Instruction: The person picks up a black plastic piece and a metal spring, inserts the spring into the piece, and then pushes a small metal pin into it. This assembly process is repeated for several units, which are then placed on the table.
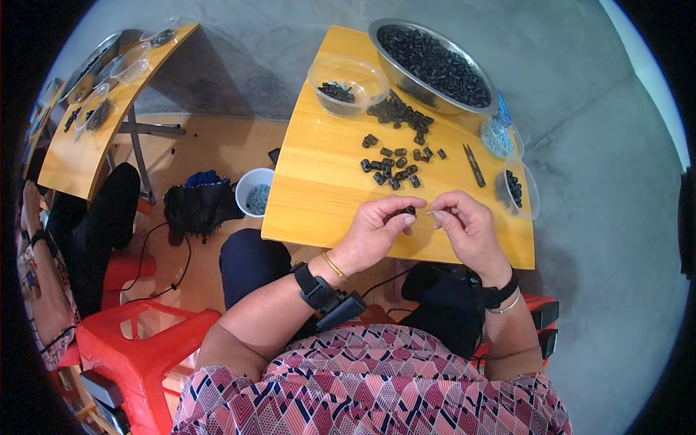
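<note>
Over the near edge of the yellow table (312, 210), my left hand (373, 228) pinches a small black cylindrical part (407, 211) between thumb and fingers. Close beside it on the right, my right hand (465, 226) is closed in a pinch. At its fingertips is a tiny pale piece (431, 212), too small to name. Just beyond my hands lie several loose black cylindrical parts (401, 175), with a denser pile (397, 112) farther back. Black-and-metal tweezers (474, 165) rest on the tabletop to the right.
A large metal bowl (377, 40) heaped with black parts stands at the back, beside a clear plastic bowl (370, 72). Two clear tubs (500, 138) (533, 196) sit on the right edge. A white bucket (250, 177) and red stool (138, 348) are at left, near another person's leg (116, 210).
</note>
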### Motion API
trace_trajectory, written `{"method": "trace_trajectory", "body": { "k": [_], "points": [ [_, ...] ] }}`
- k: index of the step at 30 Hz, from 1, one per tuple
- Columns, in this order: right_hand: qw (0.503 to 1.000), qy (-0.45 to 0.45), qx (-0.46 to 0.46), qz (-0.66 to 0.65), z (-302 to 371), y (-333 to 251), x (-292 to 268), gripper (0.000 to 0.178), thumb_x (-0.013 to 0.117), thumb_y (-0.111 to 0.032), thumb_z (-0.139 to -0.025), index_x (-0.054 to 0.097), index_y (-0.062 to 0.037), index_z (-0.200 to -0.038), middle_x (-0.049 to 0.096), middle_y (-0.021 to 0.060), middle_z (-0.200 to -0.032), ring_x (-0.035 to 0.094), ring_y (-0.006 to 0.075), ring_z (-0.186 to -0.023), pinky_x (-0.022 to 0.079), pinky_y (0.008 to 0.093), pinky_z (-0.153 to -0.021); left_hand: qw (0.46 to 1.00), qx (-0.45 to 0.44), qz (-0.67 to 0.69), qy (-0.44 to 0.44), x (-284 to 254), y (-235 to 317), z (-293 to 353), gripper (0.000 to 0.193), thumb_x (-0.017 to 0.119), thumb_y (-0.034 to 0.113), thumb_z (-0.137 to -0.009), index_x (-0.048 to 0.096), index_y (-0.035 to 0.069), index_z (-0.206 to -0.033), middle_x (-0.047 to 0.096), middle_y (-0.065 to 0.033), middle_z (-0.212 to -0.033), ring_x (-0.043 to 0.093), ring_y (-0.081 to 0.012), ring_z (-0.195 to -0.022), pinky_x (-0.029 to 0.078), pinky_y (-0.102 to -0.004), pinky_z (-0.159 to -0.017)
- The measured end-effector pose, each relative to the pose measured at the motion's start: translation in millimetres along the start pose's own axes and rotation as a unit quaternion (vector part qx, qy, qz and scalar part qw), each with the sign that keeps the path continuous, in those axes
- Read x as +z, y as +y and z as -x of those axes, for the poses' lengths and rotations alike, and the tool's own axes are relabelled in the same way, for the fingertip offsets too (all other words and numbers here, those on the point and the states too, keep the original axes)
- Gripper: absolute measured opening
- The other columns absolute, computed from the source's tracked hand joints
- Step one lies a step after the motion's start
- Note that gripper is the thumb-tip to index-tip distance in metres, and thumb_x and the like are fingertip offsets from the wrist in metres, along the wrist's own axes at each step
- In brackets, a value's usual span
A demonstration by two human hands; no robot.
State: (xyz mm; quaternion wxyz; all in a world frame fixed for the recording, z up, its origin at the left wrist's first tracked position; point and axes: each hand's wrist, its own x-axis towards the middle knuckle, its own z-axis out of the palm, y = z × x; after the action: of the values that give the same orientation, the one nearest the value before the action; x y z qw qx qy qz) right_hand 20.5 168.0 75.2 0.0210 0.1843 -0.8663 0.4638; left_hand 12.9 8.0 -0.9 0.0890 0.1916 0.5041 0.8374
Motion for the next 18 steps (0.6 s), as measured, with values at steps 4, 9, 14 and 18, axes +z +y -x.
{"method": "trace_trajectory", "body": {
  "k": [4,9,14,18],
  "points": [
    [1.0,0.004,-0.005,-0.009,1.1,2.1,0.8,0.01,0.054,0.0,-0.076,0.054,-0.0013,-0.086,0.055,0.0048,-0.072,0.051,0.0097,-0.063,0.041,0.0215,-0.056,1.0,0.006,-0.024,-0.012,1.5,4.7,-0.2,0.027,0.05,-0.001,-0.081,0.054,0.001,-0.108,0.056,-0.0027,-0.087,0.051,-0.0067,-0.067,0.044,-0.0193,-0.064],
    [1.0,0.008,0.002,0.001,1.5,-2.4,2.9,0.01,0.053,0.002,-0.076,0.054,-0.001,-0.085,0.055,0.0059,-0.073,0.052,0.0112,-0.064,0.041,0.022,-0.056,0.999,-0.02,0.032,0.008,1.6,-0.1,0.3,0.023,0.053,-0.001,-0.08,0.055,0.0,-0.103,0.057,-0.0037,-0.086,0.053,-0.0086,-0.07,0.046,-0.0211,-0.066],
    [0.997,0.014,-0.05,0.061,-0.9,-9.2,3.4,0.01,0.054,0.003,-0.074,0.053,-0.0003,-0.084,0.055,0.0091,-0.074,0.055,0.0173,-0.065,0.043,0.025,-0.057,0.998,-0.035,0.039,0.018,2.4,0.4,-0.2,0.018,0.056,0.0,-0.078,0.056,-0.002,-0.096,0.06,-0.0059,-0.084,0.056,-0.0108,-0.072,0.048,-0.023,-0.067],
    [0.985,-0.012,-0.114,0.129,-1.3,-12.3,4.2,0.013,0.053,0.005,-0.072,0.054,0.0001,-0.084,0.054,0.013,-0.076,0.056,0.0258,-0.069,0.044,0.0296,-0.06,0.997,-0.046,0.052,0.013,2.5,1.8,0.2,0.015,0.057,0.0,-0.078,0.057,-0.003,-0.092,0.06,-0.0064,-0.083,0.057,-0.011,-0.07,0.048,-0.0229,-0.066]
  ]
}}
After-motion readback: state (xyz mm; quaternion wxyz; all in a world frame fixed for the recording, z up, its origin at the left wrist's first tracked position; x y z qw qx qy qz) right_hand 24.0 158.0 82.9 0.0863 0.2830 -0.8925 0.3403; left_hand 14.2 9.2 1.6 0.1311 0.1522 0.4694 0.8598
